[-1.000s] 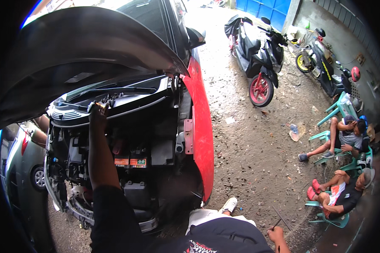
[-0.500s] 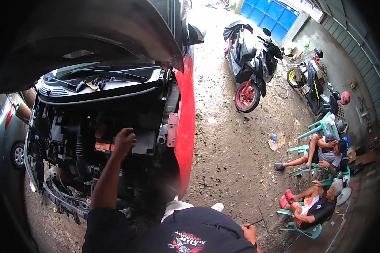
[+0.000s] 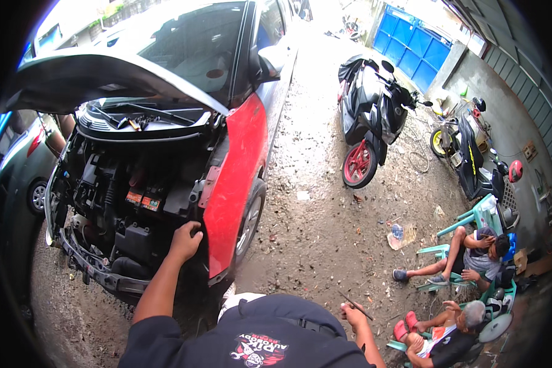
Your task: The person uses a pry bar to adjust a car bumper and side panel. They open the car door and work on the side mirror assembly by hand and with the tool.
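Note:
My left hand (image 3: pixel 186 241) is at the front right of the engine bay (image 3: pixel 132 196), beside the red fender (image 3: pixel 233 175), with fingers loosely bent and no object visible in them. Its forearm crosses the exposed front frame. My right hand (image 3: pixel 354 314) grips a thin dark rod-like tool (image 3: pixel 367 313) low at the right of my body. Small dark pieces (image 3: pixel 142 121) lie on the black cowl beneath the raised hood (image 3: pixel 104 76). A battery (image 3: pixel 143 197) shows inside the bay.
A green car (image 3: pixel 19 168) stands at left. Two scooters (image 3: pixel 371 116) (image 3: pixel 466 150) are parked on the wet gravel (image 3: pixel 300 245) before a blue gate (image 3: pixel 411 40). At right, two people (image 3: pixel 475 257) (image 3: pixel 441 337) sit on green plastic chairs (image 3: pixel 490 208) by a wall.
My left hand has left the pieces on the cowl and come back toward me. My right hand still grips the tool. The view has tilted up, showing more windshield.

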`<action>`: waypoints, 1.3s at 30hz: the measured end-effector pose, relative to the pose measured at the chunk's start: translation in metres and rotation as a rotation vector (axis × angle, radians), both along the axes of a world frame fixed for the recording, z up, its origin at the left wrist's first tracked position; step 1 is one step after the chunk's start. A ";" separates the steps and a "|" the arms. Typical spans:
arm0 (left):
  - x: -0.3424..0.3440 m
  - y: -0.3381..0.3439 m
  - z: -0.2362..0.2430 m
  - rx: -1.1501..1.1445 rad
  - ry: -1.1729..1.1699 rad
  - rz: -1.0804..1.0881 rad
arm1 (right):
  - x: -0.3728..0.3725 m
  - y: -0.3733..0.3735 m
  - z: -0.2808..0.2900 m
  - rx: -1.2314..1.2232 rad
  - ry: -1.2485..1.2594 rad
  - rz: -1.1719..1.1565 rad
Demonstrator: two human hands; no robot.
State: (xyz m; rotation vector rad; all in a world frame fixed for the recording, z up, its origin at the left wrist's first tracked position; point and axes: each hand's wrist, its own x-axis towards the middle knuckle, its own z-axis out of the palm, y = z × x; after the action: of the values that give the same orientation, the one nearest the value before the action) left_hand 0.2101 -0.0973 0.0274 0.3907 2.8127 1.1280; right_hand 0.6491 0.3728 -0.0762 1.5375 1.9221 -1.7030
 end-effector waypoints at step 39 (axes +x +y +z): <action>-0.293 0.318 0.069 0.139 0.348 0.448 | -0.873 0.036 0.481 0.416 0.916 1.710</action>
State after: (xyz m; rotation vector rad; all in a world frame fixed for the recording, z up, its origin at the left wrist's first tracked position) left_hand -0.0827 0.2211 0.0966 -0.0518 3.2406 1.4689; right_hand -0.2242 0.4086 0.4047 -1.1393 2.4890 -1.0053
